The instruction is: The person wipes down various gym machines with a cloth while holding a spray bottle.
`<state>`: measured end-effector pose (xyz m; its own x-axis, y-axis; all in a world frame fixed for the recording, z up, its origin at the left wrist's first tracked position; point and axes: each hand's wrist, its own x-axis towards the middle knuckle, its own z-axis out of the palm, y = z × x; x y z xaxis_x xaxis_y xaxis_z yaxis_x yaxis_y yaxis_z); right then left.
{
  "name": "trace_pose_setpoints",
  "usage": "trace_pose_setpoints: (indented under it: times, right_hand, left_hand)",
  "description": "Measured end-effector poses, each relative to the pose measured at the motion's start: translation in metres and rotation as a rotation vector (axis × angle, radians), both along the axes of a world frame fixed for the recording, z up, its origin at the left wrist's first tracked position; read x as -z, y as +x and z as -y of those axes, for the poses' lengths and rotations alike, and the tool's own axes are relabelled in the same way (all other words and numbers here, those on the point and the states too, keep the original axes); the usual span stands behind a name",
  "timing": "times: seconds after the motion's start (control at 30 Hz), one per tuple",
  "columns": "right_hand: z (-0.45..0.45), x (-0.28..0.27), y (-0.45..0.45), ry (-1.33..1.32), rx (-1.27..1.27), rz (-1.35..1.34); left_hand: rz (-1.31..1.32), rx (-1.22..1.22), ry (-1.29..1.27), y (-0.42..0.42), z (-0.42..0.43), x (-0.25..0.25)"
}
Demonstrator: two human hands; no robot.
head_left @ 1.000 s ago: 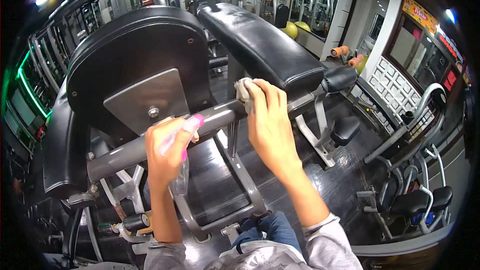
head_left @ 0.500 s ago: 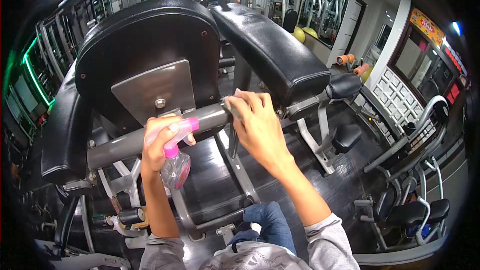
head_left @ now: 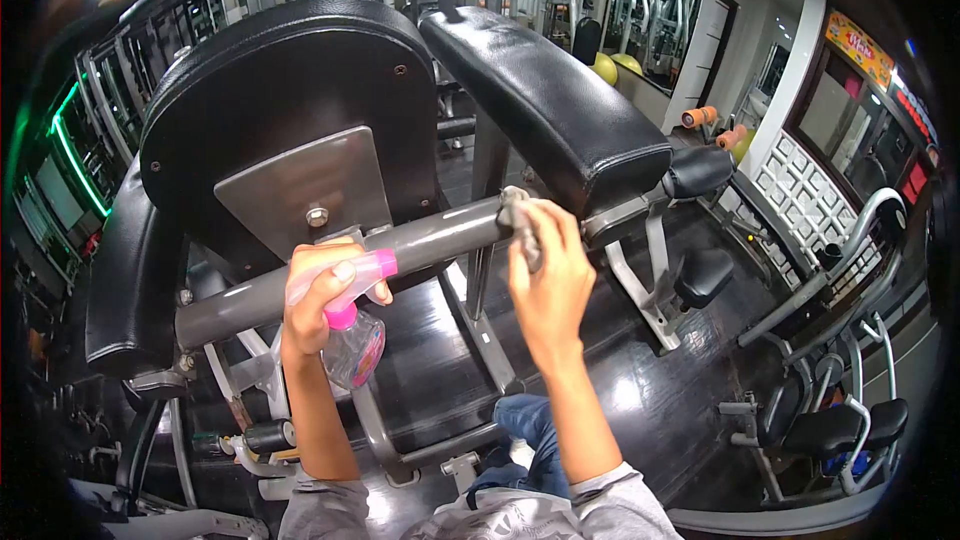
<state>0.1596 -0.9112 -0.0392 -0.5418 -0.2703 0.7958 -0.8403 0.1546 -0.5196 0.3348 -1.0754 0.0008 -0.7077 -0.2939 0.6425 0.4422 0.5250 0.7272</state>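
My left hand (head_left: 318, 302) is wrapped round the neck of a clear spray bottle (head_left: 352, 348) with a pink trigger head, held upright just in front of a grey metal tube (head_left: 430, 236). Farther right, my right hand (head_left: 552, 275) presses a crumpled grey cloth (head_left: 518, 215) against that tube, near the right pad. Behind the tube rises a round-topped black backrest (head_left: 290, 90) with a bolted metal plate (head_left: 305, 185). A long black arm pad (head_left: 550, 90) slants to the right of it, and another black pad (head_left: 130, 280) is at the left.
The machine's frame legs (head_left: 480, 340) stand on a dark floor (head_left: 620, 390) below. More gym machines (head_left: 835, 425) are at the right, with a small black seat (head_left: 705, 275) nearer. Yellow exercise balls (head_left: 605, 67) lie at the back by a mirror.
My right hand has slid the cloth to the right along the tube. The left hand stays in nearly the same place with the spray bottle.
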Motion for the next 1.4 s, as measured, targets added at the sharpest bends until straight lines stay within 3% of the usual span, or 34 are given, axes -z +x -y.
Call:
trace_pose_setpoints:
  times: [0.17, 0.27, 0.33, 0.47, 0.6, 0.77, 0.87, 0.97, 1.07, 1.13, 1.2, 1.3, 1.4]
  right_hand:
    - [0.018, 0.031, 0.031, -0.132, -0.182, -0.024]
    - [0.017, 0.045, 0.016, -0.202, -0.123, -0.028]
    - [0.029, 0.052, 0.001, -0.479, -0.021, 0.194]
    - [0.048, 0.052, 0.021, -0.928, -0.200, 0.817]
    - [0.074, 0.056, 0.038, -1.182, -0.388, 1.040]
    - [0.075, 0.071, 0.059, -0.996, -0.722, 1.211]
    - [0.061, 0.062, 0.031, -0.934, -0.555, 1.186]
    - [0.046, 0.058, -0.007, -1.045, -0.515, 1.185]
    - [0.056, 0.053, 0.004, -1.122, -0.555, 1.163]
    - [0.070, 0.045, 0.034, -1.117, -0.403, 1.065]
    - [0.086, 0.062, 0.062, -0.980, -0.399, 1.139]
    - [0.103, 0.073, 0.119, -0.700, -0.362, 0.998]
    - [0.103, 0.077, 0.127, -0.635, -0.400, 0.852]
  left_hand:
    - [0.035, 0.035, 0.057, 0.004, 0.001, -0.001]
    - [0.036, 0.010, 0.052, 0.005, -0.002, 0.000]
    - [0.032, -0.019, 0.048, 0.004, -0.003, -0.002]
    - [0.011, 0.005, 0.046, 0.003, -0.005, -0.001]
    - [0.021, 0.015, 0.044, 0.006, -0.004, -0.001]
    - [0.032, 0.082, 0.133, 0.009, -0.002, 0.001]
    - [0.047, 0.064, 0.097, 0.010, -0.001, 0.000]
    - [0.039, 0.093, 0.089, 0.013, -0.003, -0.003]
    - [0.048, 0.056, 0.168, 0.024, -0.005, -0.006]
    - [0.018, -0.025, 0.177, 0.036, -0.007, -0.007]
    - [0.001, -0.085, 0.180, 0.049, -0.001, -0.006]
    - [0.103, -0.225, 0.159, 0.065, 0.011, -0.008]
    - [0.124, -0.141, 0.180, 0.074, 0.020, -0.005]
